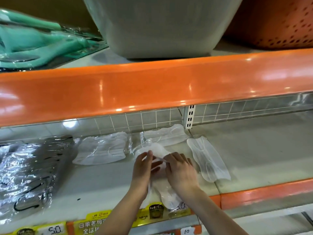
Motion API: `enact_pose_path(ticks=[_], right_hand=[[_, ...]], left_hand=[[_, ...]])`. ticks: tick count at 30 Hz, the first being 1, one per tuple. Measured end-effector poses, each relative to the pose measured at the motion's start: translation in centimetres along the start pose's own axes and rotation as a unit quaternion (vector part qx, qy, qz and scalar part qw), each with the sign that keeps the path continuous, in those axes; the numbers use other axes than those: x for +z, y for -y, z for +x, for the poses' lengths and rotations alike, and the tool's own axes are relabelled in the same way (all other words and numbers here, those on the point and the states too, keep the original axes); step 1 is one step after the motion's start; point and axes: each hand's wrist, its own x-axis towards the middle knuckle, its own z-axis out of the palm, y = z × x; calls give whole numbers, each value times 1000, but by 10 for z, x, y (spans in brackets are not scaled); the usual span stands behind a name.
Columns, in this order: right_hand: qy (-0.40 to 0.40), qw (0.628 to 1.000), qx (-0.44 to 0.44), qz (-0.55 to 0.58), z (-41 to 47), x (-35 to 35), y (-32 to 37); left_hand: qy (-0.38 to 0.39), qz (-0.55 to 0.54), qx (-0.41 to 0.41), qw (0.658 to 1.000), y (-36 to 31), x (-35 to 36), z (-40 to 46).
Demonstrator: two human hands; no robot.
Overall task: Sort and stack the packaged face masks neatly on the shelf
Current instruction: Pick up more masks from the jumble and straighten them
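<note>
Both hands meet over one white mask packet (pixel 162 168) in the lower middle of the frame, on the pale shelf (pixel 101 180). The left hand (pixel 144 168) has its fingers curled along the packet's left edge with the thumb on top; the right hand (pixel 179 170) lies over its right side, fingertips bent onto the wrap, apparently pinching it. The packet's long axis runs from the shelf's front edge, where its near end overhangs the price tags (pixel 155 212), away toward the back wall, tilted slightly left. It lies directly under and between the hands, so neither is clearly nearer.

Other white packets sit around it: one to the left (pixel 103 150), one behind near the back wall (pixel 166 134), and one to the right (pixel 208 160) lying at a slant. At far left is a heap of dark masks in wrap (pixel 28 168). The likely stacking spot, I judge, is the left or rear white packet; nothing stands between, though the orange shelf above (pixel 152 85) hangs low overhead.
</note>
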Motion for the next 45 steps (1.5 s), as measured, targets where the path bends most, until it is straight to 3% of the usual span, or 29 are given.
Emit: enact_pose_path(ticks=[3,6,14,18,26,28,30,33,35,36,38,40,41,43,45], right_hand=[[-50,996,-69,22,-2,8,6],[-69,993,-97,27,-2,13,16],[-37,995,-94,-18,7,32,34],[15,995,-71,-72,19,36,51],[-45,991,-89,-84,36,51,91],[-42,989,-113,-84,36,56,104],[-36,991,-121,-47,36,60,117],[15,991,-19,132,43,53,137],[44,954,88,284,46,47,148],[52,911,140,384,47,45,152],[74,788,238,563,49,43,163],[106,669,320,662,47,45,169],[121,628,347,686,45,47,172],[145,583,364,711,41,52,175],[148,591,372,701,37,57,178]], left_hand=[[-4,-60,-13,998,-12,-14,0],[-68,-62,-17,996,-19,-31,4],[-103,-44,13,994,-33,-86,9],[-120,-23,28,992,-36,-111,13],[-130,-25,48,990,-52,-145,13],[-116,-43,52,991,-57,-148,10],[-51,-67,60,995,-61,-149,8],[52,-47,76,995,-69,-157,4],[37,68,122,990,-73,-165,4],[-10,135,141,981,-73,-170,6],[-87,216,139,963,-70,-182,14],[-88,206,96,970,-61,-194,20],[-82,193,70,975,-57,-200,22],[-72,143,13,987,-53,-207,23],[-57,121,5,991,-53,-211,22]])
